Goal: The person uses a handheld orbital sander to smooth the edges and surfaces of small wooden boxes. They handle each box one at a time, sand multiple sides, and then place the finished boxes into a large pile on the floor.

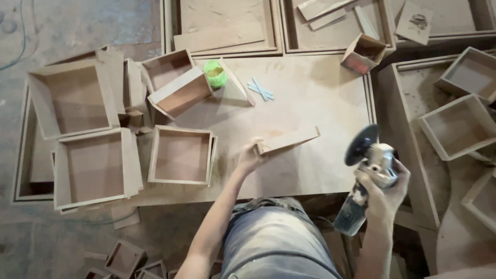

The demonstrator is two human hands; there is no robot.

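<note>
The left hand (249, 156) grips one end of a narrow tan fibreboard strip (288, 140), fingers closed on it. The strip lies on the large flat fibreboard work panel (310, 98), near the panel's middle. The right hand (385, 194) is wrapped around the body of a grey angle grinder with a dark round disc (368, 170), held clear of the panel at its right edge, disc uppermost.

Containers: a shallow square open fibreboard box (181, 155) sits on the panel just left of the left hand; its interior holds nothing visible. Two larger open boxes (85, 134) of the same material stand at the far left, one behind the other. A tilted box (178, 93) leans behind them, beside a bright green round object (215, 73). Two crossed pale blue sticks (261, 89) lie on the panel near it. A small box with a reddish face (362, 53) rests on its side at the panel's rear right corner. Further open boxes (457, 126) stand at the right.

Surface and room: the panel rests low. Large shallow frames (227, 26) holding loose boards lie behind it. The grey concrete floor (67, 20) carries small offcut boxes (124, 258) at the lower left.
</note>
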